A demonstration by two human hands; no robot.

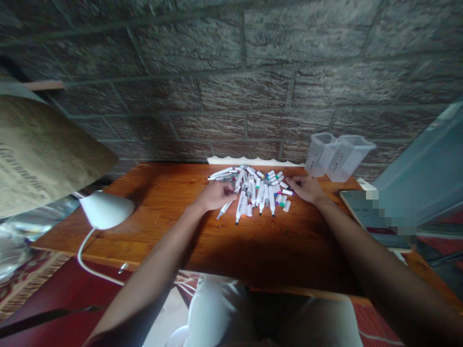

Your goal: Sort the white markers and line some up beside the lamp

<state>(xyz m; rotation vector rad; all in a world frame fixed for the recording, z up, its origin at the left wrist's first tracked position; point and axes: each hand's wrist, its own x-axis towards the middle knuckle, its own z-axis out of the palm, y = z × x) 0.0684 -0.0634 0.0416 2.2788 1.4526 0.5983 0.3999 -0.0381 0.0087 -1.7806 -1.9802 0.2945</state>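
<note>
So the left hand is half curled at the left side of the pile, thumb and fingers close together, but I can't tell if it's actually gripping anything. Right hand is loosely bent with its fingertips at the pile's right edge, and again can't tell if it's got hold of something. Between the 2 is a messy heap of white-barrelled markers, some with dark tips showing, plus short white caps with coloured ends mostly on the right. It's all on a glossy orange-brown wooden desk. Further out: clear plastic containers back right, a flat dark-screened device on the right, a white cone-shaped base left, grey-brown brick wall behind.
</note>
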